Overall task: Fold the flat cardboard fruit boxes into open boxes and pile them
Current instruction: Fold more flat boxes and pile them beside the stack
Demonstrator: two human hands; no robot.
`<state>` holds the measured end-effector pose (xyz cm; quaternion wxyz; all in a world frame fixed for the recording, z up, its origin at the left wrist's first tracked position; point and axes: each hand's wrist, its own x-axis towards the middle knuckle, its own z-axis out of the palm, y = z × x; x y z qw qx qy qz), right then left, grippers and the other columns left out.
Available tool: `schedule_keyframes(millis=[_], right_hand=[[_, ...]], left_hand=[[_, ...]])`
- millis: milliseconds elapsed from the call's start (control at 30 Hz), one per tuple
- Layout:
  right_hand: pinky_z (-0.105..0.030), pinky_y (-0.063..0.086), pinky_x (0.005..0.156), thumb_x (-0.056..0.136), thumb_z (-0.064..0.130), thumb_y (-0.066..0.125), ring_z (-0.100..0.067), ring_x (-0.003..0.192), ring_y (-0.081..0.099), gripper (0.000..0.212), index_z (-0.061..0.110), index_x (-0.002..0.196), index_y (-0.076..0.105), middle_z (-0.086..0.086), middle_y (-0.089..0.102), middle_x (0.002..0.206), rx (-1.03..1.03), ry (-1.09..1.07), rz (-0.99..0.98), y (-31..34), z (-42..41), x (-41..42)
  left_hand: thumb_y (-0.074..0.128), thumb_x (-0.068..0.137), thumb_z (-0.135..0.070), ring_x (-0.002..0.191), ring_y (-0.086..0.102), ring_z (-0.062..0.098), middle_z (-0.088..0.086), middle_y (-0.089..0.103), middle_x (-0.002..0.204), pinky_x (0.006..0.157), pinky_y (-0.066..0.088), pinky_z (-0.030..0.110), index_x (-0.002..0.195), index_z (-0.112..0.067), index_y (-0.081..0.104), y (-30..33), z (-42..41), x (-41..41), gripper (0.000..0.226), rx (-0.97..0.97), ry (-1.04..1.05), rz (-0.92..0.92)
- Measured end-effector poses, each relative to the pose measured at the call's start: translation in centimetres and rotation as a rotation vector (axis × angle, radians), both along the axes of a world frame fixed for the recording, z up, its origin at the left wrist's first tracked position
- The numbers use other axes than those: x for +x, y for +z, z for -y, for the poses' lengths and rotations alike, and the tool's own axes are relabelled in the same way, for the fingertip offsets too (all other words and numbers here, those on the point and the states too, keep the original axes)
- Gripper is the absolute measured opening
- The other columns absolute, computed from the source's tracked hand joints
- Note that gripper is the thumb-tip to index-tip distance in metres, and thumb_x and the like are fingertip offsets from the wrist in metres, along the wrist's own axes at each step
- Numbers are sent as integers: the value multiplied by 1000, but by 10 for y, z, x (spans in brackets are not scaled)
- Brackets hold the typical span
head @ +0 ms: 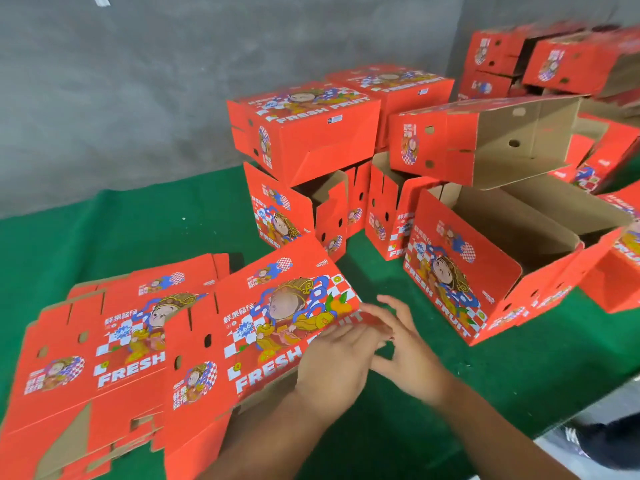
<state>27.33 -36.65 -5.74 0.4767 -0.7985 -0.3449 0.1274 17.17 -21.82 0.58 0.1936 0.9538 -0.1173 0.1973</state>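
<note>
A flat red fruit box [263, 327] printed "FRESH FRUIT" lies tilted, its right side raised, on a stack of flat boxes [86, 358] at the near left. My left hand [332, 365] holds this box at its lower right edge, the fingers blurred against the cardboard. Just to the right, my right hand [408, 348] has its fingers spread beside that edge and grips nothing. An open folded box [491, 271] stands at the right, with a pile of folded boxes [304, 133] behind it.
Green cloth [121, 230] covers the table. A folded box on its side [478, 140] tops the middle pile, and more boxes [540, 60] are heaped at the far right against a grey wall. The table's front edge [588, 403] runs at the lower right, a shoe beyond it.
</note>
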Motion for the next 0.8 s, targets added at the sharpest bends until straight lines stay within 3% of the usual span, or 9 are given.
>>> schedule_keyframes(millis=[67,133,200,300,333,433,533,667,800], right_hand=[[-22,48,102,80,28,83,-3,122,60,57,44,129,60,19,28,152,-25,50,89,7,0,3],[-34,56,89,83,18,79,-7,109,64,35,30,115,69,20,45,135,-101,24,235,13,-7,2],[-44,57,70,84,13,73,-13,91,67,25,24,107,70,20,53,117,-154,-75,358,20,-15,0],[-45,55,64,87,18,78,-18,79,66,18,26,99,68,15,57,105,-80,-160,343,27,-23,-3],[-44,55,65,87,28,80,-15,78,66,15,24,96,69,14,57,101,-43,-176,329,30,-24,-2],[-36,51,66,83,58,70,-10,76,61,40,18,84,68,13,51,94,-23,-226,263,40,-29,2],[-30,51,70,84,46,76,-8,80,62,28,19,83,67,12,51,92,46,-164,225,48,-45,-7],[-21,54,85,85,23,83,-7,91,66,17,15,92,70,-1,58,107,144,-200,-72,51,-62,-8],[-32,61,80,94,18,73,-25,110,72,23,15,115,65,-6,70,125,428,-266,-692,55,-60,-2]], left_hand=[[81,74,2,85,72,21,-3,74,95,74,58,30,106,-16,75,6,-8,-5,38,71,-44,38],[82,76,0,82,70,21,-3,74,93,71,58,30,105,-17,76,12,-15,-8,34,148,-75,84],[80,81,-5,81,69,19,-5,72,90,70,56,30,106,-20,76,20,-16,-10,29,204,-82,153],[77,80,-12,80,67,21,-4,69,87,72,55,32,123,-22,64,31,-22,-17,46,224,82,154],[77,82,-18,83,67,23,-3,70,91,76,56,35,131,-23,56,32,-28,-23,54,214,196,104],[61,95,-46,118,58,26,-2,63,129,108,42,41,146,-24,48,28,-57,-44,57,136,510,-140],[45,97,-59,133,47,21,-9,50,144,122,24,43,140,-30,50,28,-69,-59,52,165,653,-242],[64,96,-37,130,49,22,-5,50,145,112,37,33,149,-27,44,47,-72,-72,58,-41,531,-213],[82,73,-41,125,55,32,3,58,136,115,38,47,151,-26,46,54,-65,-94,87,257,760,-159]])
